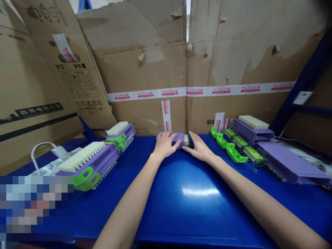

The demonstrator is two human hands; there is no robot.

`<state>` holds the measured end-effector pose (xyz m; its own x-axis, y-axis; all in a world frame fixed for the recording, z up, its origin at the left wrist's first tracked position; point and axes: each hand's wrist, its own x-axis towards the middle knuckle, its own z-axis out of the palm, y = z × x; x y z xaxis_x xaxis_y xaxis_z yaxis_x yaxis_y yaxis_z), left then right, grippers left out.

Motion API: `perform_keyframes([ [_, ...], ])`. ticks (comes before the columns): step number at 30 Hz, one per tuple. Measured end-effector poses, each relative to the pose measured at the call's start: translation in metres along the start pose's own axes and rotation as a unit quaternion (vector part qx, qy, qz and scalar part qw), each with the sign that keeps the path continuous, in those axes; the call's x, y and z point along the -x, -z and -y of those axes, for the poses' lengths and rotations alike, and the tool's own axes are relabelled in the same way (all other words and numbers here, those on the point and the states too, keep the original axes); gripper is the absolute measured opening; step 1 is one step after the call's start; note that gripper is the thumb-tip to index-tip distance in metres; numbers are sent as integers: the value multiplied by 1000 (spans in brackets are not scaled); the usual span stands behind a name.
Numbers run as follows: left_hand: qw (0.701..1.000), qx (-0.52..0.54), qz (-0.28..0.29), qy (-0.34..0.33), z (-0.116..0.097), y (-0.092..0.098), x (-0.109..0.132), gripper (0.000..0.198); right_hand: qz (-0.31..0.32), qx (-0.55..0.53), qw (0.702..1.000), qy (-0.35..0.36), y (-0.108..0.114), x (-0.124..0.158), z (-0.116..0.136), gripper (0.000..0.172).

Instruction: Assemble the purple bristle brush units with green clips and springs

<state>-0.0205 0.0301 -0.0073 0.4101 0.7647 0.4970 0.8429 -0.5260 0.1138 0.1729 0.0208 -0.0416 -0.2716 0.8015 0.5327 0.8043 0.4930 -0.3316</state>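
A purple brush point(179, 138) with pale bristles at its right end lies at the far edge of the blue table point(192, 193), against the cardboard wall. My left hand point(165, 144) rests over its left half with fingers curled on it. At the right end, my right hand point(199, 147) grips the brush with fingers and thumb.
Purple and green brushes point(89, 159) are stacked at the left, more point(121, 133) behind them. A row of green-handled brushes point(234, 147) and purple ones point(252, 129) lies at the right. Cardboard boxes point(166, 69) wall the back. A white cable point(38, 152) loops at far left.
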Motion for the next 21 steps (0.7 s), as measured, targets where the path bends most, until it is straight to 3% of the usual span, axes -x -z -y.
perform_keyframes([
  [8, 1000, -14, 3, -4, -1, 6, -1, 41, -16, 208, 977, 38, 18, 1, 27, 56],
  [11, 1000, -27, -1, -2, -5, 9, -1, 43, -28, 213, 977, 5, 23, 3, 28, 53],
  [17, 999, -30, 14, 7, -1, 9, -1, 46, 28, 184, 979, -88, 22, 6, 19, 48],
  [21, 999, 3, 32, 10, 3, 7, -1, 47, -23, 117, 991, -58, 23, 8, 19, 48],
])
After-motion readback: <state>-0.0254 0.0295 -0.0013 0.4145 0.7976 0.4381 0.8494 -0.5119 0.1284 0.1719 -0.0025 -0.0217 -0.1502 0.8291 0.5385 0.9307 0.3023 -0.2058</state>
